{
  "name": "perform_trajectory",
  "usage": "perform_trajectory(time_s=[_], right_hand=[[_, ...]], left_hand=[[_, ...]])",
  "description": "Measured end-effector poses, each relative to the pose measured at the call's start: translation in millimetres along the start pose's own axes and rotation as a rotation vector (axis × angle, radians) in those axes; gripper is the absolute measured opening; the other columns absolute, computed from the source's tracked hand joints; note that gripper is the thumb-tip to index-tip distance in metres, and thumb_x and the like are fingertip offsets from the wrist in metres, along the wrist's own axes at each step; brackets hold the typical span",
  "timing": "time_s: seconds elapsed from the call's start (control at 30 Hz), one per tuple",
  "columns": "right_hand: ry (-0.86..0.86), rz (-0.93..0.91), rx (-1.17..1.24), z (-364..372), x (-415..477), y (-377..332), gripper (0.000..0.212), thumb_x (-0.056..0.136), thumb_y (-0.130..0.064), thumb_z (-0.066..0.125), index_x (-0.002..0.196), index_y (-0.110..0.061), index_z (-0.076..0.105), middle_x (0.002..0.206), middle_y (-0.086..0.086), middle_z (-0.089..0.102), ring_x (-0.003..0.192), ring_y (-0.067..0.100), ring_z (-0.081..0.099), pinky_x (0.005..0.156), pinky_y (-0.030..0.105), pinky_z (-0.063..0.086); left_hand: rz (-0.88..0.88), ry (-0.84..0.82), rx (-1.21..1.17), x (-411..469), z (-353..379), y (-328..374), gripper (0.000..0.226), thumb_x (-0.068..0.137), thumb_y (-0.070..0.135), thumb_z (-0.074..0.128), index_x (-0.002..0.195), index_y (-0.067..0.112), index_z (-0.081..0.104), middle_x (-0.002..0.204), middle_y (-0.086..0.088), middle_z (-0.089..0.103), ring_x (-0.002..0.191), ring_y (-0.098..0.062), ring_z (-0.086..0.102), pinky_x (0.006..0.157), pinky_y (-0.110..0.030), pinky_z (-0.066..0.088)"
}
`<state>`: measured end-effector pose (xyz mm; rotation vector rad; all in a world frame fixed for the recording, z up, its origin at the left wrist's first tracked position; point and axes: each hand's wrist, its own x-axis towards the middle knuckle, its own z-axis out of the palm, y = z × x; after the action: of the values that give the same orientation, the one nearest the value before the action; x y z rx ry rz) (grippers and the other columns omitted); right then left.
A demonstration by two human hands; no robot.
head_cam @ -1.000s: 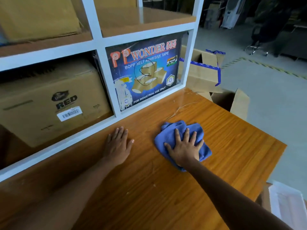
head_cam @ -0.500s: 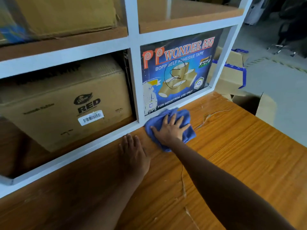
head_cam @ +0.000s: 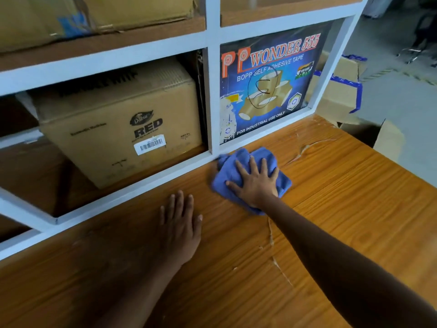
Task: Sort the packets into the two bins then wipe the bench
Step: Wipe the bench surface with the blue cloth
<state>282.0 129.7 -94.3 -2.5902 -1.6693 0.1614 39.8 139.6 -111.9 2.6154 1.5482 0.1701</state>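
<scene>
A crumpled blue cloth [head_cam: 228, 170] lies on the wooden bench [head_cam: 343, 209], close against the white shelf frame. My right hand [head_cam: 256, 182] presses flat on the cloth with fingers spread, covering its middle. Resting palm-down on the bare wood to the left and slightly nearer is my left hand [head_cam: 181, 227], holding nothing. No packets or bins are in view.
A white shelf frame [head_cam: 132, 192] runs along the bench's far edge, holding a brown "RED" carton [head_cam: 123, 129] and a blue tape box [head_cam: 267, 86]. Pale cracks [head_cam: 305, 150] mark the bench top. Open cardboard boxes [head_cam: 340, 91] stand on the floor beyond the right corner.
My right hand slid the cloth from mid-bench up to the shelf frame, then slightly back from it. The left hand stayed flat on the wood. The camera moved closer.
</scene>
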Motion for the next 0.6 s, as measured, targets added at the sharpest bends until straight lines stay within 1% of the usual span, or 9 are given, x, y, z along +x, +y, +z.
perform_trajectory(time_s=[0.07,0.13,0.17,0.27,0.33,0.4,0.5,0.57,0.6], right_hand=[[-0.021,-0.282,-0.053,5.5,-34.1,-3.9,0.078,0.079,-0.084,0.013,0.148,-0.05,0.003,0.162,0.002,0.008,0.148,0.037,0.0,0.11,0.069,0.002],[-0.03,-0.405,-0.091,2.7,-44.5,25.6,0.08,0.075,-0.088,0.009,0.147,-0.054,0.001,0.162,-0.004,0.01,0.149,0.029,0.0,0.112,0.066,0.004],[-0.025,-0.339,-0.089,0.6,-42.3,45.7,0.082,0.072,-0.09,0.007,0.146,-0.054,0.002,0.162,-0.006,0.011,0.15,0.027,0.001,0.112,0.065,0.005],[0.013,0.136,0.027,-7.1,-36.1,82.4,0.082,0.075,-0.088,0.014,0.148,-0.05,0.006,0.162,-0.004,0.011,0.149,0.031,0.005,0.113,0.063,0.008],[0.001,0.263,0.071,-6.7,-49.2,57.3,0.08,0.079,-0.084,0.017,0.149,-0.046,0.006,0.162,0.001,0.008,0.148,0.035,0.001,0.113,0.064,0.006],[-0.011,0.149,0.036,0.2,-83.3,17.0,0.081,0.08,-0.083,0.016,0.15,-0.045,0.005,0.163,0.003,0.006,0.148,0.036,-0.001,0.112,0.064,0.003],[-0.021,-0.207,-0.013,7.5,-144.1,6.3,0.085,0.074,-0.089,0.004,0.149,-0.048,0.005,0.162,0.0,0.009,0.149,0.031,0.001,0.114,0.061,0.004],[-0.041,-0.236,-0.014,0.9,-154.8,40.2,0.09,0.069,-0.092,-0.001,0.148,-0.05,0.005,0.162,-0.003,0.011,0.15,0.026,0.001,0.116,0.058,0.005],[-0.041,-0.145,-0.005,-1.5,-156.6,57.1,0.088,0.071,-0.091,0.003,0.148,-0.05,0.006,0.162,-0.004,0.01,0.15,0.025,0.001,0.116,0.057,0.005]], left_hand=[[0.012,-0.013,0.0,-5.5,-1.0,-1.8,0.069,0.091,0.056,0.001,0.152,0.024,0.01,0.161,-0.003,0.004,0.147,-0.018,-0.003,0.117,-0.042,-0.004],[0.008,-0.019,0.012,-19.2,-3.2,-5.0,0.07,0.09,0.057,-0.001,0.151,0.024,0.007,0.161,-0.002,0.003,0.147,-0.018,-0.003,0.116,-0.041,-0.005],[0.014,-0.026,0.015,-27.3,-4.0,-6.8,0.072,0.089,0.059,-0.005,0.151,0.025,0.004,0.16,-0.001,-0.001,0.147,-0.018,-0.006,0.116,-0.041,-0.007],[0.023,-0.06,0.002,-54.3,-7.1,-12.0,0.08,0.08,0.065,-0.023,0.149,0.028,-0.007,0.159,0.002,-0.011,0.146,-0.017,-0.013,0.116,-0.041,-0.011],[0.01,-0.085,0.009,-66.7,-8.1,-13.9,0.084,0.077,0.068,-0.025,0.149,0.029,-0.009,0.159,0.001,-0.013,0.146,-0.017,-0.015,0.117,-0.043,-0.01],[0.001,-0.099,-0.008,-77.0,-8.6,-12.3,0.084,0.079,0.068,-0.015,0.151,0.027,-0.004,0.16,0.0,-0.01,0.147,-0.017,-0.013,0.119,-0.044,-0.008],[0.002,-0.088,0.001,-96.7,-10.5,-6.9,0.083,0.08,0.065,-0.01,0.152,0.026,-0.001,0.161,0.0,-0.007,0.147,-0.018,-0.01,0.12,-0.046,-0.004],[0.009,-0.094,0.014,-115.1,-12.6,-5.7,0.084,0.078,0.065,-0.012,0.152,0.025,-0.003,0.16,0.0,-0.008,0.147,-0.018,-0.011,0.12,-0.045,-0.005],[0.014,-0.094,0.016,-124.2,-13.3,-5.5,0.085,0.078,0.066,-0.013,0.152,0.025,-0.003,0.16,0.0,-0.008,0.147,-0.018,-0.011,0.119,-0.045,-0.006]])
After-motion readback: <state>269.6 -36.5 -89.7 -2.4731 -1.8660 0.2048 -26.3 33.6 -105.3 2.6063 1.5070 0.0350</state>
